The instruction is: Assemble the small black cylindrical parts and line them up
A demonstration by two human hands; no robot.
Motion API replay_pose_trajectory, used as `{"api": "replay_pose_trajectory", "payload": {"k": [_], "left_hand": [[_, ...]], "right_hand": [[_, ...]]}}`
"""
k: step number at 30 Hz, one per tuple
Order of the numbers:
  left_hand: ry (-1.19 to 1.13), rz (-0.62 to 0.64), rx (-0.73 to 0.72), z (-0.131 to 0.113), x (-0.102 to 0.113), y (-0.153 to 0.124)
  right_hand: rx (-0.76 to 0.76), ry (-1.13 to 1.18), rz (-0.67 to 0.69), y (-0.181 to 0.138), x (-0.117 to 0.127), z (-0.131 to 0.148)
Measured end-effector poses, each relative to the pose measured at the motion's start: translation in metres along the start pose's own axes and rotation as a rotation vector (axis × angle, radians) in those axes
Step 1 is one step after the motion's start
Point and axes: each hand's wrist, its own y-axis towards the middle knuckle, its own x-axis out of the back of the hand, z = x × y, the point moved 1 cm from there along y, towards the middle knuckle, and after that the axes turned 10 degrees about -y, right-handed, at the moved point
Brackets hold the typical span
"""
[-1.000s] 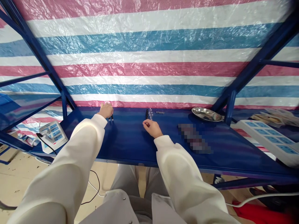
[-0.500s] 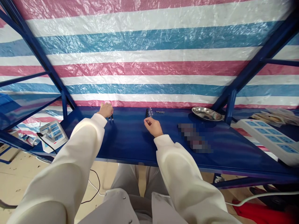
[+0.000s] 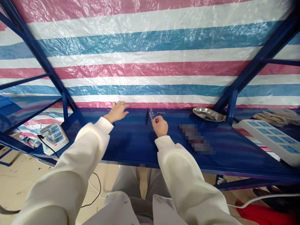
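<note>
Over the back left of the blue table (image 3: 131, 140), my left hand (image 3: 117, 111) has its fingers spread and holds nothing I can see. My right hand (image 3: 160, 126) is closed in a pinch at the near end of a line of small clear plastic pieces (image 3: 151, 112). What its fingertips grip, if anything, is too small to make out. Beside the clear pieces on the left runs a line of small black pieces (image 3: 147, 115). Several small shiny metal pieces (image 3: 161, 113) lie in a row just behind my right hand.
An oval metal tray (image 3: 207, 118) rests at the back right, with a blurred-out flat object (image 3: 195, 139) in front of it. Power strips stand at both sides, one on the left (image 3: 55, 137) and one on the right (image 3: 272, 140). Blue frame posts slant up at both sides.
My left hand has moved right and spread its fingers; the two dark pieces under it no longer show. My right hand has shifted a little right, from the black pieces to the clear ones.
</note>
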Motion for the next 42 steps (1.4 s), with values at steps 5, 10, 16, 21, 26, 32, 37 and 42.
{"api": "replay_pose_trajectory", "payload": {"k": [5,10,16,21,26,32,37,42], "left_hand": [[-0.097,0.083,-0.158,-0.050,-0.044,-0.001],[-0.109,0.082,-0.076,-0.065,-0.094,0.003],[-0.045,0.037,-0.076,-0.066,-0.118,0.011],[-0.047,-0.052,-0.126,-0.063,-0.109,0.016],[-0.236,-0.255,-0.023,-0.056,-0.095,0.008],[-0.498,-0.502,0.191,-0.044,-0.103,-0.009],[-0.578,-0.536,0.170,-0.041,-0.113,-0.012],[-0.620,-0.578,0.153,-0.039,-0.116,-0.011]], "right_hand": [[0.038,-0.081,-0.020,0.003,-0.012,-0.009],[0.042,-0.190,0.019,0.003,-0.018,-0.011],[0.032,-0.223,0.065,0.004,-0.021,-0.011],[0.041,-0.247,0.090,0.006,-0.024,-0.013],[0.047,-0.274,0.130,0.008,-0.026,-0.012],[0.003,-0.315,0.231,0.012,-0.025,-0.010],[0.001,-0.309,0.220,0.015,-0.027,-0.011],[0.024,-0.297,0.226,0.018,-0.030,-0.013]]}}
